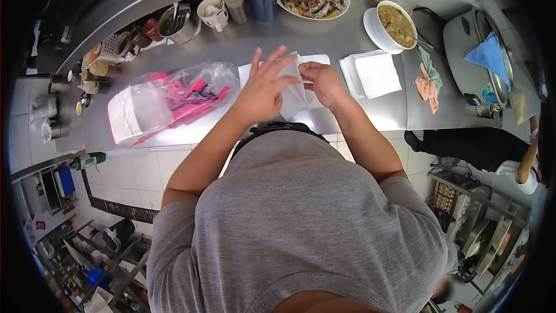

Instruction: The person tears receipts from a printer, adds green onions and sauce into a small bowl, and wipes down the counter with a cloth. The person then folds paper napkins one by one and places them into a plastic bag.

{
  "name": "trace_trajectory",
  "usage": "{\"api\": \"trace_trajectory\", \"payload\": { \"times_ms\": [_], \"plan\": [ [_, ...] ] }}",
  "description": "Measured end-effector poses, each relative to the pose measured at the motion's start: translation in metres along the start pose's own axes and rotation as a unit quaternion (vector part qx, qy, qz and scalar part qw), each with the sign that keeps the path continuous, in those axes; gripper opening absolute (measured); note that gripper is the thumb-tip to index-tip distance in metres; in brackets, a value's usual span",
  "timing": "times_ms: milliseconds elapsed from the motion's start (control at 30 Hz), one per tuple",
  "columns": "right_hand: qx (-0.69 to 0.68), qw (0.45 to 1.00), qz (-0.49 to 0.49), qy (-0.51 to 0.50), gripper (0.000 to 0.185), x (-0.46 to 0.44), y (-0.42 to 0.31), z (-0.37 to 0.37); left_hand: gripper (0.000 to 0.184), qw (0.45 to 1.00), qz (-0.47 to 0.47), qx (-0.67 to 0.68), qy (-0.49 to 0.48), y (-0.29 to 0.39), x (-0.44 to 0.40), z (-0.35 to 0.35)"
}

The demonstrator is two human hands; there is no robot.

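Observation:
Over the steel counter, a thin whitish sheet (294,90), partly see-through, hangs between my hands. I cannot make out whether it is paper or plastic. My left hand (265,88) is open at its left side, fingers spread and a little blurred. The fingers of my right hand (323,84) are curled and pinched at the sheet's upper right edge. Flat white paper (320,58) lies beneath the hands. To the right is a stack of white paper napkins (376,74). A clear plastic bag with pink and white packaging (136,110) lies to the left.
At the back stand a plate of fish (313,3), a white mug (213,14), a metal pot (178,26) and a soup bowl (397,26). Cloths (427,84) lie near a large cooker (463,52). Another person's dark-clad leg (469,148) is at the right.

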State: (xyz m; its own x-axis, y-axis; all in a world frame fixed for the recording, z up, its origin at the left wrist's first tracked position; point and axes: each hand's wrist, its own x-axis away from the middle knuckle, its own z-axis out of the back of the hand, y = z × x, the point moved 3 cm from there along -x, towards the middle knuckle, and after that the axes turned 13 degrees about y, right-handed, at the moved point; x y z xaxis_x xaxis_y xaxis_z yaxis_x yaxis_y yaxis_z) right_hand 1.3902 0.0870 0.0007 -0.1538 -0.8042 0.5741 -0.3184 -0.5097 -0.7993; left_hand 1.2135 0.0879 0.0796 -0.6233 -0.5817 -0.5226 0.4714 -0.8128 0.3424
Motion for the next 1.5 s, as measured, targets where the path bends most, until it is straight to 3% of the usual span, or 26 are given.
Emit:
{"api": "trace_trajectory", "payload": {
  "times_ms": [167, 367, 467, 567, 600, 667, 700, 767, 900, 967, 1000, 1100, 1200, 1300, 1400, 1500],
  "plan": [
    [-0.101, 0.988, -0.093, -0.071, 0.013, -0.006, 0.002, 0.007, 0.014, 0.998, -0.026, 0.056, 0.015, 0.004, 0.001, -0.021],
    [-0.096, 0.995, -0.028, -0.01, 0.017, -0.001, -0.009, 0.016, 0.012, 0.997, 0.015, 0.057, 0.058, -0.012, 0.01, -0.023],
    [-0.027, 0.999, 0.019, 0.015, 0.024, -0.001, -0.007, 0.022, 0.013, 0.99, 0.074, 0.085, 0.083, -0.019, 0.012, -0.022],
    [-0.001, 0.994, 0.111, 0.016, 0.026, 0.025, -0.021, 0.006, 0.013, 0.971, 0.151, 0.138, 0.126, -0.023, 0.006, -0.01],
    [0.058, 0.973, 0.221, 0.021, 0.027, 0.038, -0.03, -0.002, 0.014, 0.961, 0.178, 0.159, 0.141, -0.023, 0.002, -0.003],
    [0.171, 0.888, 0.427, 0.03, 0.029, 0.064, -0.045, -0.016, 0.013, 0.937, 0.208, 0.201, 0.196, -0.021, -0.003, 0.009],
    [0.228, 0.851, 0.47, 0.044, 0.028, 0.068, -0.051, -0.017, 0.013, 0.923, 0.223, 0.222, 0.223, -0.019, -0.006, 0.016],
    [0.338, 0.762, 0.548, 0.073, 0.025, 0.072, -0.059, -0.02, 0.012, 0.928, 0.167, 0.163, 0.29, -0.001, -0.021, 0.049],
    [0.27, 0.87, 0.411, 0.05, 0.013, 0.043, -0.055, -0.002, 0.011, 0.907, 0.087, 0.154, 0.383, 0.001, -0.034, 0.088],
    [0.216, 0.929, 0.295, 0.049, 0.01, 0.034, -0.052, 0.007, 0.012, 0.879, 0.167, 0.199, 0.399, -0.007, -0.027, 0.096],
    [0.232, 0.903, 0.345, 0.11, 0.016, 0.033, -0.054, 0.008, 0.012, 0.863, 0.206, 0.221, 0.406, -0.012, -0.024, 0.098],
    [0.307, 0.85, 0.408, 0.132, 0.028, 0.041, -0.053, 0.005, 0.014, 0.861, 0.314, 0.151, 0.371, -0.027, -0.012, 0.098],
    [0.496, 0.756, 0.417, -0.099, 0.039, 0.039, -0.023, -0.011, 0.014, 0.813, 0.362, 0.235, 0.39, -0.04, -0.005, 0.091],
    [0.573, 0.627, 0.514, -0.117, 0.043, 0.035, 0.03, -0.007, 0.011, 0.761, 0.397, 0.302, 0.415, -0.053, 0.006, 0.09],
    [0.5, 0.695, 0.505, -0.111, 0.044, 0.034, 0.039, -0.002, 0.01, 0.711, 0.431, 0.381, 0.404, -0.051, 0.009, 0.094],
    [0.331, 0.884, 0.331, -0.019, 0.052, 0.058, -0.005, -0.023, 0.009, 0.689, 0.478, 0.395, 0.375, -0.048, 0.011, 0.074]
  ]
}}
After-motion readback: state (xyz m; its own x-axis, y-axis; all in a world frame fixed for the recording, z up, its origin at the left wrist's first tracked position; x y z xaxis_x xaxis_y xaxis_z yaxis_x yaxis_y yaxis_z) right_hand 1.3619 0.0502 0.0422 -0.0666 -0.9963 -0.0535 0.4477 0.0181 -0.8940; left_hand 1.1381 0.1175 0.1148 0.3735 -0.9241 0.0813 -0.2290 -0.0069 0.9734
